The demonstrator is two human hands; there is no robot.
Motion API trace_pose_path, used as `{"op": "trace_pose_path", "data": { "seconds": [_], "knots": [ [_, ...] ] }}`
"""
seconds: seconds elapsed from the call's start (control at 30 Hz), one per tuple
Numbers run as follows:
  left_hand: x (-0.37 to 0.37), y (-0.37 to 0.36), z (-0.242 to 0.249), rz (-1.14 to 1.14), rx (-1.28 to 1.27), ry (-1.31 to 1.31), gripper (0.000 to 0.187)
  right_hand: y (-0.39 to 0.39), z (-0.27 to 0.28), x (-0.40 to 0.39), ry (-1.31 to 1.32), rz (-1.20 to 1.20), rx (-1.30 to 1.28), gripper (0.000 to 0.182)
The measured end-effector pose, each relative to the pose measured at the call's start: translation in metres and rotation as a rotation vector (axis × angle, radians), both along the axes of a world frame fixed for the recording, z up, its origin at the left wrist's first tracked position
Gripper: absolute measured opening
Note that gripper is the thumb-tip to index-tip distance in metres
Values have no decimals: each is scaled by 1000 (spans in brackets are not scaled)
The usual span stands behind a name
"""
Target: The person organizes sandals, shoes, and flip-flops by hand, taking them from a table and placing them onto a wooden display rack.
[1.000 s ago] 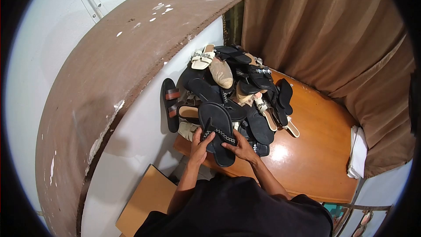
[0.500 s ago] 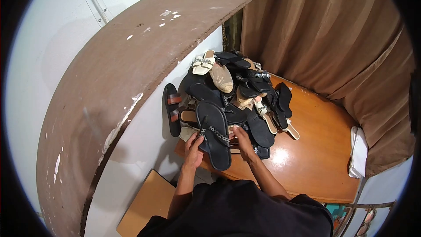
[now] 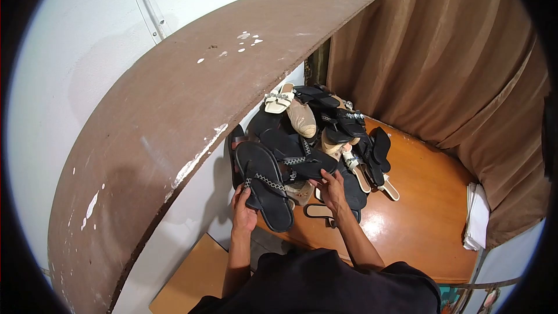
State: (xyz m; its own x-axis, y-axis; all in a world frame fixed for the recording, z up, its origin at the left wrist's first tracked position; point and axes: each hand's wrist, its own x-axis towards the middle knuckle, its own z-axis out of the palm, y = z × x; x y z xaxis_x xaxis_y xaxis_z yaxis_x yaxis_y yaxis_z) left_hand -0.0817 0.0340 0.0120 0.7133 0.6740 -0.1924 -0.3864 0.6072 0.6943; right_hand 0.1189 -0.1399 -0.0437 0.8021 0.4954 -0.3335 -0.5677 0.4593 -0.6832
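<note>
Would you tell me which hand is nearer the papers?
Right. The right hand is left of the papers, across the table; the left hand, holding a sandal, is farther left.

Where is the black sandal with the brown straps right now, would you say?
In the head view, that sandal is at the left edge of the pile, partly behind the flip-flop in the left hand.

Single view, worn on my head: looks forward and steeply down past my dark shirt [image 3: 325, 282] at six o'clock. Wide-angle, round dark rim. My left fingers [image 3: 242, 199] fall near seven o'clock, my right fingers [image 3: 330, 186] between four and five, both close to centre. Aim is on the sandal pile [image 3: 301, 119] at middle distance; counter [image 3: 427, 203] fills four o'clock. Brown slab [image 3: 174, 93] looms nearer, eight round to one; curtain [image 3: 436, 40] farther back, two o'clock.
</note>
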Motion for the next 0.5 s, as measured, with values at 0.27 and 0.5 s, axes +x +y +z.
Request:
{"op": "trace_pose_path", "data": {
  "seconds": [0.27, 0.5],
  "knots": [
    [-11, 20, -17, -21, -101, -74, 33, -22, 42, -11, -307, -34, -95, 42],
    [13, 30, -4, -58, -259, -75, 32, -48, 44, -8, -368, -122, 87, 43]
  ]
}}
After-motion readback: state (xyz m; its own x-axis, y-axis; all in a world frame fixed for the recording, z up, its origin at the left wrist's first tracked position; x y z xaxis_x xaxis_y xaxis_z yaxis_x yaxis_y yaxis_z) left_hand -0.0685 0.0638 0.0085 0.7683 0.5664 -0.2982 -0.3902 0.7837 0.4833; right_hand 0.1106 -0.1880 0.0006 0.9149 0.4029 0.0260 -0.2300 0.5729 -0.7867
